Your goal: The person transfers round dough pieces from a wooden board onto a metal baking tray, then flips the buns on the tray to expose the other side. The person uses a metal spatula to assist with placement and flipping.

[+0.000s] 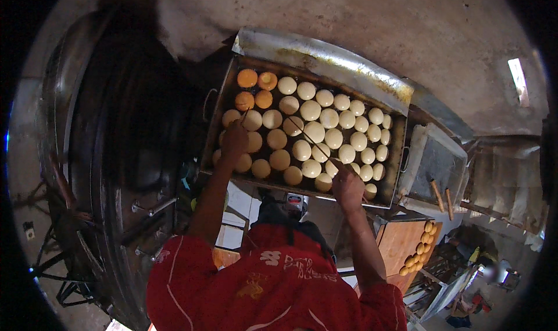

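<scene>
A wide rectangular metal fryer (399,183) stands before me, filled with floating rounds of dough. Most are pale dough rounds (314,132); a few orange-brown fried rounds (247,78) sit in its far left corner, one with a paler patch on top. My left hand (235,138) is closed over the left side, around a thin stick (248,114) that points toward the browned rounds. From my closed right hand (349,187), near the front right edge, a longer thin dark stick (311,141) slants up and left across the pale rounds.
A dented metal guard (325,58) rises along the fryer's far side. To the right are a tray-like frame (433,165) with two wooden-handled tools (437,196), and a wooden board (401,241) bearing several golden rounds (419,248). Dark metal equipment (133,127) stands at left.
</scene>
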`<state>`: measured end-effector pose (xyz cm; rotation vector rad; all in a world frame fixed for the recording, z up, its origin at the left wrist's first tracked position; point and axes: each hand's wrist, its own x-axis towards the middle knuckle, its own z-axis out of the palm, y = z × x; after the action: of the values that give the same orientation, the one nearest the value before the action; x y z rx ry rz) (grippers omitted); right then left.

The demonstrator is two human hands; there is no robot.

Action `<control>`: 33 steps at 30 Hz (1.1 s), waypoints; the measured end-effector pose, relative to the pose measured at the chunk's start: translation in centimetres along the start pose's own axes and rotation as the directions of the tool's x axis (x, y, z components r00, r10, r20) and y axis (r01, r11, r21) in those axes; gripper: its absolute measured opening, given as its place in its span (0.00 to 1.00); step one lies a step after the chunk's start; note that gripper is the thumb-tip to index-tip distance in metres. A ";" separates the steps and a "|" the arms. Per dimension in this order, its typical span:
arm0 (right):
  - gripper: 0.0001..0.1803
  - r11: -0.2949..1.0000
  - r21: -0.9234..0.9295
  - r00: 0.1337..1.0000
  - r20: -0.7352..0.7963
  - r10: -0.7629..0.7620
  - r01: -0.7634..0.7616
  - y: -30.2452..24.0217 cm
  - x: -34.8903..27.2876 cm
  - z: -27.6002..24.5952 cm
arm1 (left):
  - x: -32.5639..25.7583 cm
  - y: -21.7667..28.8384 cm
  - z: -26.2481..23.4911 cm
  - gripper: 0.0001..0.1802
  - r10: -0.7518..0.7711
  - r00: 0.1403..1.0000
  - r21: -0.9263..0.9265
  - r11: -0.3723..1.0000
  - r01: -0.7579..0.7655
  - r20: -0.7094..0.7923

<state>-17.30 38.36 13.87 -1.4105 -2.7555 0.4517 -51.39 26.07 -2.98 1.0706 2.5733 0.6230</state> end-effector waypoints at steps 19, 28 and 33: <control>0.21 0.991 -0.006 0.987 0.099 -0.130 0.132 -1.4 -0.5 4.1 | -1.0 -2.8 1.3 0.16 0.021 0.989 -0.041 0.999 -0.027 -0.147; 0.21 0.994 0.047 0.992 0.070 -0.105 0.102 -2.7 -1.8 1.4 | -5.0 -2.2 -2.9 0.13 -0.002 0.989 -0.060 0.998 -0.007 -0.148; 0.20 0.997 0.006 0.977 0.197 -0.077 0.077 1.0 -5.5 2.7 | -7.3 -1.6 -3.0 0.12 -0.017 0.992 0.051 0.999 0.011 0.128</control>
<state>-13.61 33.82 11.66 -1.3202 -2.9517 0.6181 -48.62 18.96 -0.45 1.0705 2.4948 0.4724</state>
